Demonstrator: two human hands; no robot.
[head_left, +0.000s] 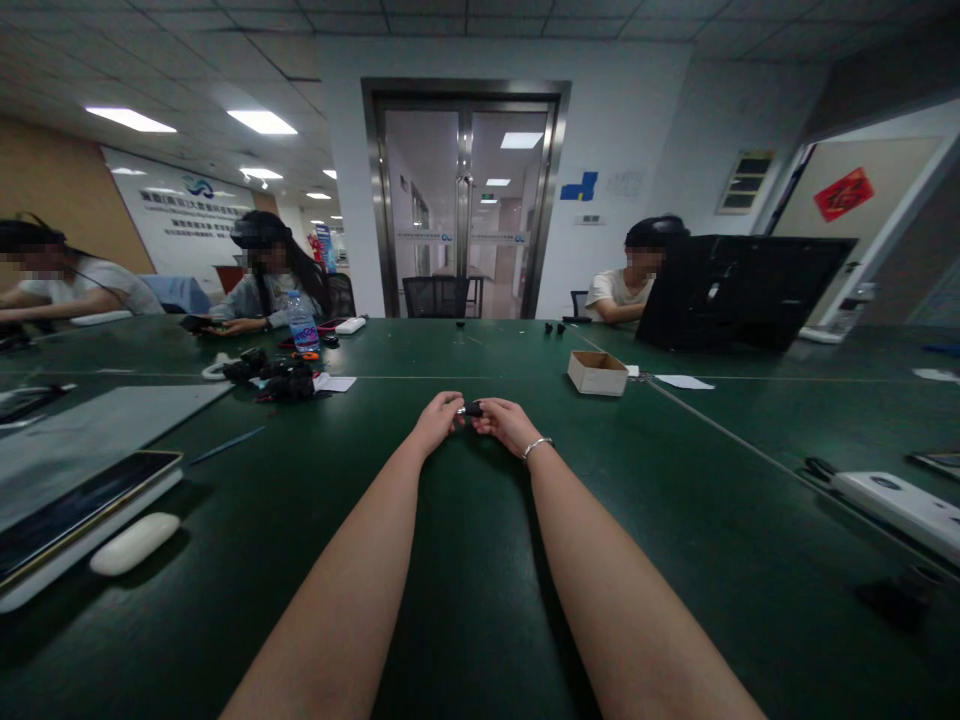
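Both my arms stretch forward over the green table (480, 560). Between the hands is a small black piece with a silver end (472, 409); its exact kind is too small to make out. The fingers of my right hand (508, 424) are closed round its black part, and a silver bracelet (537, 447) circles that wrist. My left hand (437, 422) pinches at the silver end from the other side. The fingertips partly hide the piece, held just above the tabletop.
An open cardboard box (598, 374) stands to the right, near a large black monitor (739, 290). Leftward are a water bottle (303, 322), a black tangle of gear (285, 378), a phone (90, 505) and a white oval case (135, 544). Several people sit around the table.
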